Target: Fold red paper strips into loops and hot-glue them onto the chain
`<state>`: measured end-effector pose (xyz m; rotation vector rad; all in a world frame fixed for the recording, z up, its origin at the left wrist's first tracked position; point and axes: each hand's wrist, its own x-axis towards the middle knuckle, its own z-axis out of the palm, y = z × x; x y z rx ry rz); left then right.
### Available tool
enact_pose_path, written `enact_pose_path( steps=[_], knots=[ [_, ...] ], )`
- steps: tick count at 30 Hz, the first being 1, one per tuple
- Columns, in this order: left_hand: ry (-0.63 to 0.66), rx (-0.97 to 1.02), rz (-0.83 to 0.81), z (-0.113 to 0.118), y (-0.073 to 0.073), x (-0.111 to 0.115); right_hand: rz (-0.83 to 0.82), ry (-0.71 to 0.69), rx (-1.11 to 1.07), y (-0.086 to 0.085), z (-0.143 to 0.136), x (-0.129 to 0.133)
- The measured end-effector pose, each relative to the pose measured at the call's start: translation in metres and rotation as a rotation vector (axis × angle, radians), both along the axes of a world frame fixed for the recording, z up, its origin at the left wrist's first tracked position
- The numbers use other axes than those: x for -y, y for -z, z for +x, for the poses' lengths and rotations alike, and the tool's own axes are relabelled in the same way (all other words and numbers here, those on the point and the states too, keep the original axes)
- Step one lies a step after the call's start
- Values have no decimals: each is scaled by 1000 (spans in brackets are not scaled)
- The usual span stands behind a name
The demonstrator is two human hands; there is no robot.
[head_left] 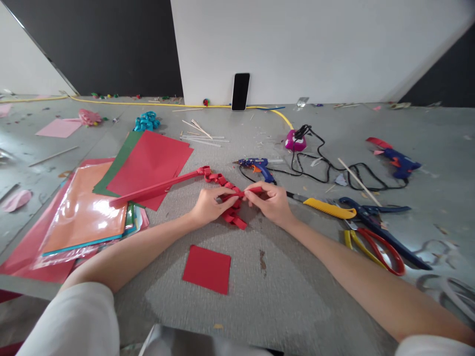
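— Chain? 
— Red paper chain (pixel 226 190), pinched between left hand (pixel 208 205) and right hand (pixel 270 201), fingers closed on one link. Long axis toward ten o'clock; flat strip end nearer the left. 
— Counts? 
— One chain, one red square (pixel 207 268) at six o'clock, two glue guns (pixel 260 167).

red folded paper chain (pixel 222 182), zigzag, flat on grey table, partly pinched
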<state>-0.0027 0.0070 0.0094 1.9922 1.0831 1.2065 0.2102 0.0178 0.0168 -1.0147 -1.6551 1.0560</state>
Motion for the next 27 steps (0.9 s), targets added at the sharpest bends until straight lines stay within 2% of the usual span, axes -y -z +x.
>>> enact_pose_path(
  steps=[3, 6, 13, 27],
  knots=[
    [-8, 20, -65, -1, 1, 0, -34, 20, -55, -1, 0, -2],
    [21, 45, -106, -2, 2, 0, -63, -17, -69, -3, 1, -2],
    [97, 13, -86, -3, 1, 2, -45, -121, 22, -6, -1, 0],
    [84, 109, -198, 2, 1, 1, -68, -29, -67, -4, 1, -3]
  ],
)
